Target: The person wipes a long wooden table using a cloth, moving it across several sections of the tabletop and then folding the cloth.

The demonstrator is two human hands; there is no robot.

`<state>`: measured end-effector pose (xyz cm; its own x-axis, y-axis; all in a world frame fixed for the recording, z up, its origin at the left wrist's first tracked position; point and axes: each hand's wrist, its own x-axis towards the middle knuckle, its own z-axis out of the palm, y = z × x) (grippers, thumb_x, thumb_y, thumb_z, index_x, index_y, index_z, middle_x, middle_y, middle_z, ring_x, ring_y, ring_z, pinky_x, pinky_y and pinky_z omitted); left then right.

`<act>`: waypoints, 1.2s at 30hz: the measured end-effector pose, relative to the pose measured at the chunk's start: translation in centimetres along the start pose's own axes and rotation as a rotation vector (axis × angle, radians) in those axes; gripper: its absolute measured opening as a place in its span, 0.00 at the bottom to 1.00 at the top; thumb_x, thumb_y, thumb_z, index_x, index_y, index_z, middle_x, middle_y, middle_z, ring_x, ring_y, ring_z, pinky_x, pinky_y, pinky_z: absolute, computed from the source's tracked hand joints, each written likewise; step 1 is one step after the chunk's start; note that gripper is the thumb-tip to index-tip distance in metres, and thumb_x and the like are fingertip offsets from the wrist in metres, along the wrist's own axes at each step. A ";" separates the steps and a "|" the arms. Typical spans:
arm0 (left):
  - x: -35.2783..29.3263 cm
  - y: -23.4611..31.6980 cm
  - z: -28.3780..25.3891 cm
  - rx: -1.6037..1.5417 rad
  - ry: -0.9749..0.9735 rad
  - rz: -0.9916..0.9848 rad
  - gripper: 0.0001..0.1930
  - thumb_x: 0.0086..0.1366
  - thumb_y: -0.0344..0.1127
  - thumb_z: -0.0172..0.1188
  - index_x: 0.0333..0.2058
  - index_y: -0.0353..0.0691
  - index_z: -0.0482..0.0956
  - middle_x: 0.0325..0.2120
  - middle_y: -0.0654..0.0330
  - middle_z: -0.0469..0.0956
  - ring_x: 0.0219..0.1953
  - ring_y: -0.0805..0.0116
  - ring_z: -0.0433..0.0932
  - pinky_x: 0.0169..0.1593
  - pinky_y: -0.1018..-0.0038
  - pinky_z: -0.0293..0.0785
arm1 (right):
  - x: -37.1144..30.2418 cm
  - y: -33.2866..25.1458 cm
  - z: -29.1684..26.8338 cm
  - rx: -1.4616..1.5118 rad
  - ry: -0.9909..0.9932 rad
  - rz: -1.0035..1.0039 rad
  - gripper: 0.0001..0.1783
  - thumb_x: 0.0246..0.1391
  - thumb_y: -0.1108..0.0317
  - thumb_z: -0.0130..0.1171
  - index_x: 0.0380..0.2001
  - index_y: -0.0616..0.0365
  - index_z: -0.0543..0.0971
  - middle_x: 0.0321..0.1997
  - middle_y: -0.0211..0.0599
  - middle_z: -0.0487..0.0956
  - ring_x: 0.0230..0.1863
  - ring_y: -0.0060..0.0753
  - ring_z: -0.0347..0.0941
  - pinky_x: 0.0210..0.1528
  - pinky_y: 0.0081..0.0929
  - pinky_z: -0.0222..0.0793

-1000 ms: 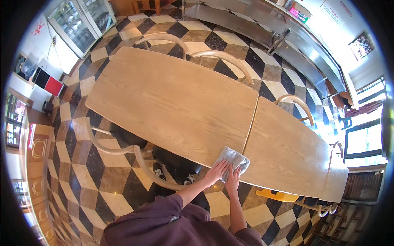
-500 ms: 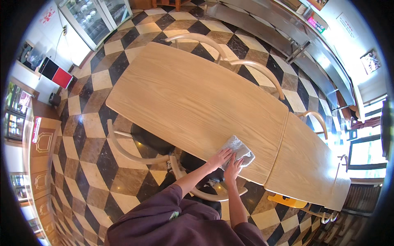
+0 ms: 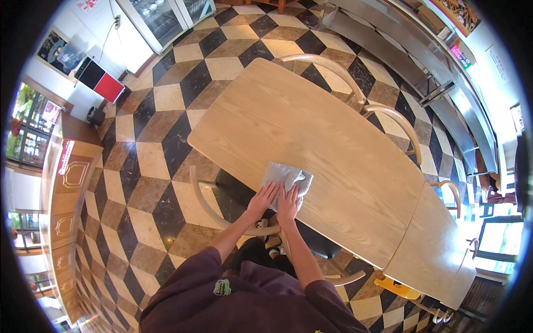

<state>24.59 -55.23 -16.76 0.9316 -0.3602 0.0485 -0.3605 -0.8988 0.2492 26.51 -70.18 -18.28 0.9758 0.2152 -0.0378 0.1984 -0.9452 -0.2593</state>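
A folded grey cloth (image 3: 282, 170) lies flat on the light wooden table (image 3: 333, 144), close to its near edge. My left hand (image 3: 264, 198) rests palm down on the cloth's left part, fingers stretched out. Beside it, my right hand (image 3: 288, 203) presses on the cloth's right part, its fingers also extended. Both hands lie on top of the cloth without gripping it. Part of the cloth hangs near the table edge under my palms and is hidden there.
Curved wooden chairs stand along the far side (image 3: 327, 62) and near side (image 3: 206, 202) of the table. A second table (image 3: 438, 238) adjoins on the right. A yellow object (image 3: 397, 288) sits below it. A steel counter (image 3: 444, 89) runs at the back right.
Both hands and the cloth have moved left along the table's near edge. My view has shifted too, so the table appears farther right.
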 end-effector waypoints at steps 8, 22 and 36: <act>0.3 6.3 1.2 0.001 -0.007 -0.074 0.34 0.63 0.32 0.51 0.68 0.34 0.56 0.69 0.47 0.56 0.72 0.50 0.54 0.71 0.58 0.54 | -2.8 4.9 -2.4 -0.034 0.033 -0.109 0.35 0.61 0.70 0.49 0.71 0.37 0.59 0.74 0.56 0.56 0.75 0.55 0.52 0.66 0.54 0.60; 3.9 21.2 6.2 0.002 0.007 0.347 0.32 0.61 0.37 0.53 0.65 0.40 0.65 0.68 0.60 0.61 0.70 0.58 0.57 0.71 0.62 0.55 | -14.3 17.4 -7.7 0.080 0.062 0.275 0.35 0.60 0.73 0.48 0.71 0.40 0.61 0.74 0.60 0.54 0.75 0.63 0.48 0.67 0.58 0.58; 4.3 0.9 2.5 -0.092 -0.062 0.476 0.31 0.62 0.33 0.52 0.66 0.40 0.64 0.70 0.60 0.57 0.72 0.60 0.53 0.74 0.64 0.51 | -4.1 1.9 -1.0 0.039 0.009 0.327 0.47 0.54 0.75 0.54 0.74 0.53 0.46 0.73 0.73 0.48 0.74 0.76 0.42 0.72 0.58 0.48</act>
<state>28.14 -58.17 -18.74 0.6584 -0.7429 0.1207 -0.7378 -0.6055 0.2983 22.96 -73.09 -17.64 0.9880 -0.1004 -0.1171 -0.1291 -0.9536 -0.2719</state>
